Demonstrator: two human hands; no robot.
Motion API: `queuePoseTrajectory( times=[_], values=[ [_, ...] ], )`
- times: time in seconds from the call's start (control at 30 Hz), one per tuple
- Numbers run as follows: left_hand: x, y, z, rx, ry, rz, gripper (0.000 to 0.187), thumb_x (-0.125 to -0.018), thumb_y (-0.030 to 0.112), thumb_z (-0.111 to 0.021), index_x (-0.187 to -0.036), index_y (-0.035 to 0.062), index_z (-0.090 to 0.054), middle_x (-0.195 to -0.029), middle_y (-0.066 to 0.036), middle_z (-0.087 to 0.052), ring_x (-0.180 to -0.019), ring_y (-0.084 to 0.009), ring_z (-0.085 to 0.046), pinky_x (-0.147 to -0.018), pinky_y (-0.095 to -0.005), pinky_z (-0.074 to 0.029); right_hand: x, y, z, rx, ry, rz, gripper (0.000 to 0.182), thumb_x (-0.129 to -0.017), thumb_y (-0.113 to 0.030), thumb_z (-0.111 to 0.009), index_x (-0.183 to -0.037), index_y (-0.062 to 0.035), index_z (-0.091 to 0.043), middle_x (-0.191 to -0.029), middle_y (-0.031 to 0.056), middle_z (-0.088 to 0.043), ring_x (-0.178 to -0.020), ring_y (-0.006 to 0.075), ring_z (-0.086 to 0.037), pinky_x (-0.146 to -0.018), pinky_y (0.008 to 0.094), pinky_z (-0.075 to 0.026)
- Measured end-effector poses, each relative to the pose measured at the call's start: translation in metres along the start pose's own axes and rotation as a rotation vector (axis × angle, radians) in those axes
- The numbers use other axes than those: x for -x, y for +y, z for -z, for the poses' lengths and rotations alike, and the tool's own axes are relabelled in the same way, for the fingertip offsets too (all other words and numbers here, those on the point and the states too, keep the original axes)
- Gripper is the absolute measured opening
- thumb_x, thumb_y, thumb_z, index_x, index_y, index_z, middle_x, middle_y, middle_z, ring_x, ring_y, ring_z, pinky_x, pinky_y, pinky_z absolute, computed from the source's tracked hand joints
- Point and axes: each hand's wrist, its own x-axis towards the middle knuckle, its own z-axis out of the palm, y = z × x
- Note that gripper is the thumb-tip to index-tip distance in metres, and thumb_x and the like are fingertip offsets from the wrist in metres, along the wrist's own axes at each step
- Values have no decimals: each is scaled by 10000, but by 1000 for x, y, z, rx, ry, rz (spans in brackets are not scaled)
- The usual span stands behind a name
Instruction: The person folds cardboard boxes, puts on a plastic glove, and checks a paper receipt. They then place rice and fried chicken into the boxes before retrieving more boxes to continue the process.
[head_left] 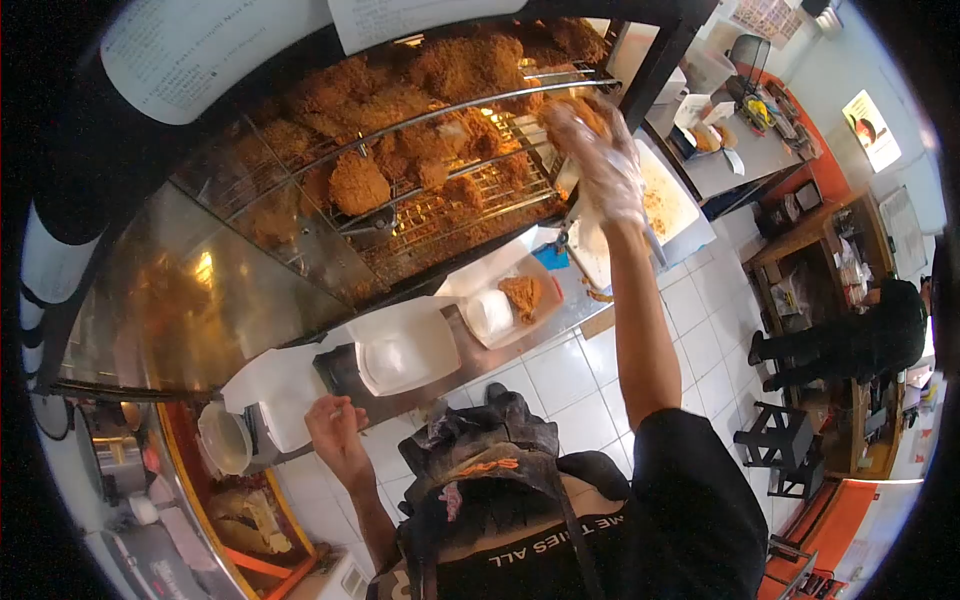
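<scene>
My right hand (605, 165), in a clear plastic glove, is raised at the right end of the warming cabinet, its fingers wrapped round a piece of fried chicken (577, 118). Many more fried chicken pieces (358, 184) lie on the cabinet's wire rack (480, 205). Bare and loosely curled, my left hand (338, 432) is beside the left takeaway box (290, 405), with nothing visible in it. A middle takeaway box (405, 350) stands open. In the right takeaway box (545, 248) are a white rounded portion (488, 314) and a chicken piece (521, 296).
A white tray with crumbs (665, 200) lies beneath my right forearm. At lower left is a round white tub (224, 438). A person in dark clothes (870, 325) stands at the wooden shelves on the right, near black stools (778, 436). Paper sheets (200, 55) hang above the cabinet.
</scene>
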Motion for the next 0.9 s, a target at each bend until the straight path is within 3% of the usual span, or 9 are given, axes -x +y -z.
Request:
queuePoseTrajectory(
  times=[0.1, 0.23, 0.3, 0.47, 0.63, 0.67, 0.7, 0.73, 0.9],
  values=[
    [-2, 0, 1, 13, 22, -3, 234, -1008, 47, -610, -1233, 27, -550, -1117, -81, -616, -852, -154, -642, -742, -278, -538, 44, -22, -11, -549, 54, -298, 628, -994, -516, -634, -1390, -40, -536, -1203, 117, -689, -1098, 232, -680, -902, 381, -589],
    [-1, -22, 14, -15, 39, -13, 220, -1002, 46, -618, -1215, 13, -572, -1161, -79, -594, -875, -157, -641, -752, -279, -541, 90, 21, -2, -816, -349, -625, 611, -1033, -511, -561, -1405, -30, -505, -1223, 149, -673, -1112, 295, -684, -910, 437, -616],
    [1, -28, 18, -63, 65, 65, 253, -982, 69, -660, -1216, 2, -591, -1172, -67, -597, -894, -162, -638, -784, -282, -545, 126, 44, -18, -548, -446, -660, 616, -1011, -506, -607, -1424, -62, -495, -1236, 166, -667, -1082, 293, -695, -889, 400, -619],
    [5, -86, 30, -389, 13, 43, 305, -942, 135, -720, -1220, 54, -624, -1158, -78, -673, -966, -190, -655, -794, -334, -505, 174, 99, -81, 666, -1062, 181, 592, -817, -336, -827, -1318, -111, -606, -1242, 189, -610, -1172, 395, -598, -1037, 468, -499],
    [0, -104, 17, -559, -102, -77, 438, -940, 141, -724, -1307, -14, -542, -1240, -197, -604, -1134, -325, -615, -968, -466, -501, 200, 207, -110, 949, -1177, 974, 410, -918, -227, -646, -1328, -211, -628, -1329, 119, -624, -1172, 273, -615, -1009, 421, -511],
    [-2, -108, 16, -619, -109, -108, 475, -941, 161, -725, -1332, -11, -518, -1277, -214, -578, -1173, -352, -586, -1001, -487, -473, 219, 269, -107, 848, -1115, 930, 308, -920, -224, -584, -1204, -132, -662, -1201, 87, -632, -1151, 296, -607, -1000, 442, -495],
    [-5, -115, 15, -679, -114, -135, 513, -941, 181, -726, -1357, -9, -495, -1313, -231, -551, -1212, -378, -557, -1034, -507, -444, 210, 199, -108, 883, -1117, 795, 364, -908, -242, -602, -1252, -127, -634, -1290, 116, -586, -1219, 331, -573, -1047, 461, -472],
    [-8, -116, 11, -648, -102, -143, 543, -942, 200, -727, -1373, -13, -475, -1340, -238, -531, -1244, -392, -529, -1060, -511, -417, 222, 300, -100, 967, -1156, 916, 440, -901, -253, -613, -1320, -121, -588, -1347, 148, -549, -1251, 357, -551, -1076, 483, -453],
    [-22, -121, 4, -623, -107, -20, 626, -935, 217, -730, -1414, -44, -422, -1403, -250, -478, -1317, -418, -467, -1112, -513, -364, 200, 166, -91, 841, -1146, 702, 581, -945, -265, -613, -1496, -142, -476, -1431, 148, -557, -1287, 338, -558, -1122, 451, -438]
  ],
)
